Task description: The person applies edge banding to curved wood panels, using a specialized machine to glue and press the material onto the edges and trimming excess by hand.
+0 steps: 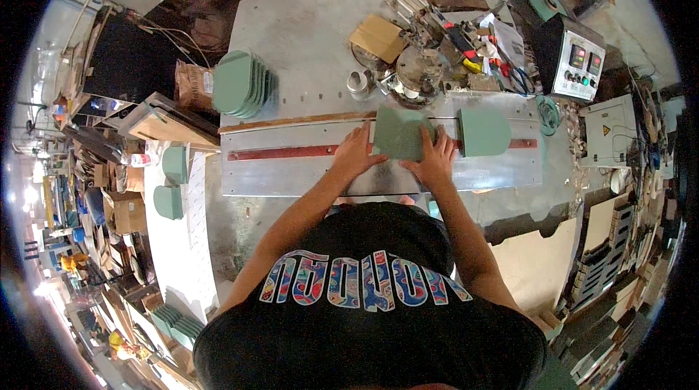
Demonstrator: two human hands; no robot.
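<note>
Between my two hands lies a flat, pale green panel [399,132] with a speckled face, over a metal work surface that has a long red strip [291,150]. My left hand [354,153] is closed against the panel's left edge, thumb toward its near corner. On the opposite side my right hand [435,160] grips the right edge, its fingers partly over the face. A second green panel [486,132] with rounded right corners rests on the surface just right of my right hand. What lies under the held panel is hidden.
A stack of green panels [237,84] stands at the far left of the metal table [306,26]. Dusty round metal parts [419,73], a brown block [377,37], scissors [521,81] and other tools crowd the back right. Beyond them sits a control box [579,61].
</note>
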